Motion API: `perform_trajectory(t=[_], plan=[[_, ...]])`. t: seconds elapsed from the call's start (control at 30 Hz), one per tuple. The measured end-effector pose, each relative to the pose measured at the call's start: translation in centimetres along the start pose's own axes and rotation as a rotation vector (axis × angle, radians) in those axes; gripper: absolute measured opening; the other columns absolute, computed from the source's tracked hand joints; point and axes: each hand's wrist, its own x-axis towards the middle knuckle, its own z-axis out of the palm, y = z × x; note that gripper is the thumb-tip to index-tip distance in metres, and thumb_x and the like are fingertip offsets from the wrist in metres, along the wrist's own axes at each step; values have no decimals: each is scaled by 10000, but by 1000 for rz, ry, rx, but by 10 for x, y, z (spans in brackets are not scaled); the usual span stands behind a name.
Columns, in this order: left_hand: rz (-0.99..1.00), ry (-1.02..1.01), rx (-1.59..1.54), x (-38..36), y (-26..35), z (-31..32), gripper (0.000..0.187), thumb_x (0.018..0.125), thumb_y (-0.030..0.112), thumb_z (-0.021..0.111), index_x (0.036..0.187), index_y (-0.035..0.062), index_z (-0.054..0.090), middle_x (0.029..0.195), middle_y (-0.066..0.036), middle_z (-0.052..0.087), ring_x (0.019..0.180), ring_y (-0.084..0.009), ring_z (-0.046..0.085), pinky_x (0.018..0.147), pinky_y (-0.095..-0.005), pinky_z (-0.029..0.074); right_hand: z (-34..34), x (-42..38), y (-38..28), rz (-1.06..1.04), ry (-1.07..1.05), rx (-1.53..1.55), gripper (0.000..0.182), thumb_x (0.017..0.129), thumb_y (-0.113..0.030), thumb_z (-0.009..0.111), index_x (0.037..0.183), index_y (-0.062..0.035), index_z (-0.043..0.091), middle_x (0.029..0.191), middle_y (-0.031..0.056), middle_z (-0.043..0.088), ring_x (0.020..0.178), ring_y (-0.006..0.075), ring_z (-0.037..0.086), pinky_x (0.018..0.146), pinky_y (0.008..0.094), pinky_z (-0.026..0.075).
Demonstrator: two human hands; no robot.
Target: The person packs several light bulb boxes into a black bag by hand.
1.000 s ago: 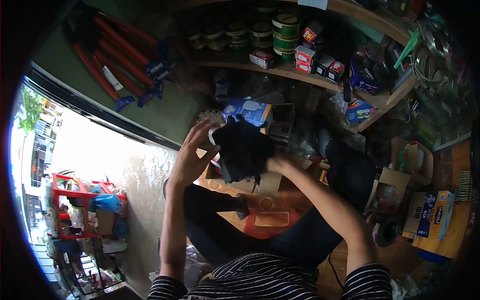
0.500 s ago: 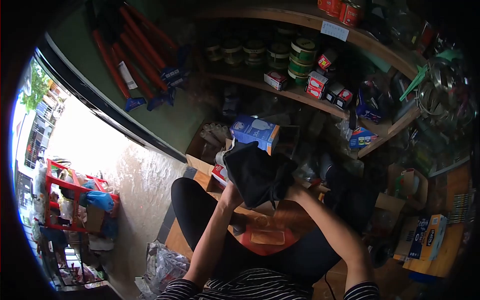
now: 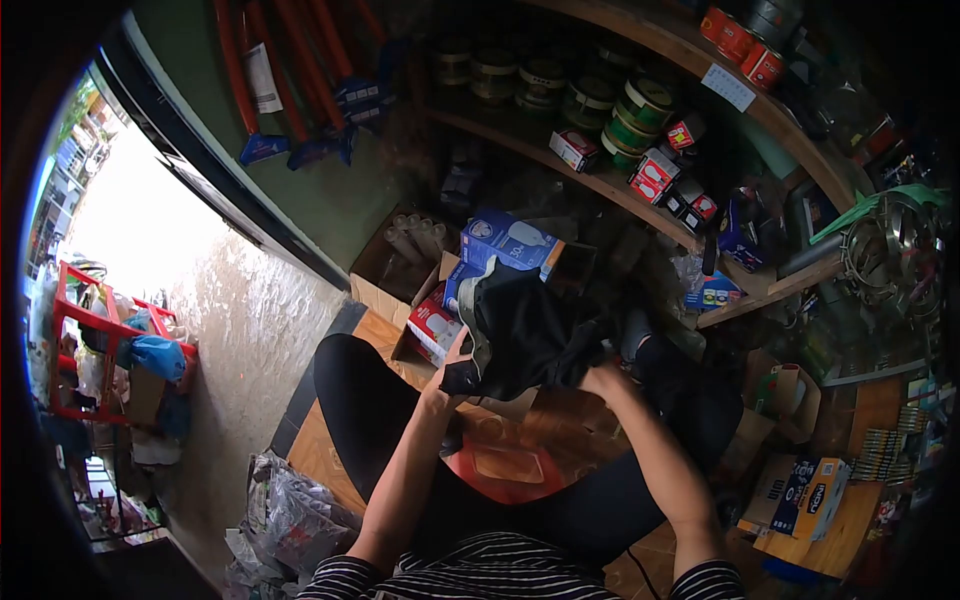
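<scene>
A piece of black cloth with a pale edge band along its left side hangs between my hands, above the floor in front of my legs. At its lower left edge, my left hand is closed on the cloth, with the thumb side along the pale band. My right hand grips the bunched right side, and its fingers are mostly hidden by folds. Just beyond the cloth are a blue light-bulb box and a red and white box.
Shelves ahead carry jars, green tins and small bulb boxes. Orange-handled tools hang on the left wall. A grey plastic bag lies at lower left, a red rack by the doorway, and a carton at right.
The black cloth has been turned and spread wider, so its pale edge band shows more along the left. My view has shifted slightly; both hands stay on the cloth.
</scene>
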Motion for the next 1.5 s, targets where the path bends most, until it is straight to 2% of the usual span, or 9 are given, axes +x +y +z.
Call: perform_trajectory(t=[0.13, 0.33, 0.47, 0.57, 0.63, 0.77, 1.1, 1.3, 1.5], plan=[[76, 21, 221, -12, 27, 66, 850, 942, 11, 716, 1637, 112, 237, 1495, -123, 507, 1341, -230, 555, 1117, -363, 478, 8, -18, 21, 224, 543, 865, 665, 1051, -372, 585, 1564, -4, 378, 1599, 184, 424, 1474, 306, 417, 1251, 391, 300], [226, 29, 761, -17, 49, 124, 856, 860, 125, 849, 1540, 32, 337, 1439, -133, 552, 1348, -215, 520, 1143, -371, 413, -90, -13, 10, 330, 582, 2133, 605, 1098, -470, 435, 1560, -79, 432, 1578, 92, 483, 1431, 238, 490, 1209, 422, 392], [188, 131, 836, -17, 47, 125, 912, 741, 215, 956, 1452, 23, 417, 1351, -147, 595, 1311, -234, 550, 1140, -385, 415, -94, -7, 14, 314, 890, 1688, 526, 1092, -329, 485, 1540, -55, 454, 1529, 115, 530, 1383, 254, 533, 1181, 406, 419], [179, 115, 829, -21, 50, 132, 938, 718, 235, 972, 1450, 22, 426, 1331, -143, 597, 1296, -243, 559, 1125, -392, 432, -114, 4, 1, 529, 258, 159, 537, 1032, -210, 561, 1526, -24, 459, 1530, 160, 505, 1416, 289, 490, 1195, 392, 388], [214, 150, 1115, -23, 53, 135, 950, 708, 245, 978, 1452, 23, 431, 1327, -129, 593, 1287, -234, 563, 1106, -392, 452, -35, -12, -15, 22, 608, 174, 519, 969, -170, 604, 1449, 4, 513, 1298, 226, 645, 1312, 305, 581, 1129, 391, 446], [367, 73, 903, -18, 48, 107, 568, 844, 90, 766, 1350, -22, 532, 1248, -102, 638, 1150, -196, 612, 1017, -348, 469, -89, 16, -88, -247, 523, 378, 742, 865, -141, 682, 1535, 25, 407, 1426, 225, 583, 1396, 334, 521, 1211, 435, 370], [286, 230, 792, -25, 54, 105, 660, 729, 43, 732, 1364, -29, 568, 1256, -102, 670, 1178, -175, 616, 1060, -318, 461, -73, 26, -76, -202, 506, 398, 703, 886, -35, 647, 1538, 37, 396, 1519, 280, 497, 1414, 414, 496, 1174, 438, 442], [230, 207, 801, -35, 43, 99, 557, 809, 155, 740, 1311, -38, 596, 1222, -87, 676, 1124, -162, 612, 1010, -330, 476, -89, 26, -61, -75, 350, 687, 558, 1063, -314, 574, 1456, 78, 515, 1472, 273, 554, 1349, 406, 562, 1120, 436, 469], [293, 323, 728, -25, 70, 111, 499, 830, 110, 691, 1306, -23, 617, 1179, -86, 709, 1065, -158, 663, 969, -325, 510, -85, 25, -64, -207, 450, 623, 419, 1036, -116, 547, 1431, 21, 562, 1457, 191, 595, 1328, 306, 597, 1103, 399, 507]])
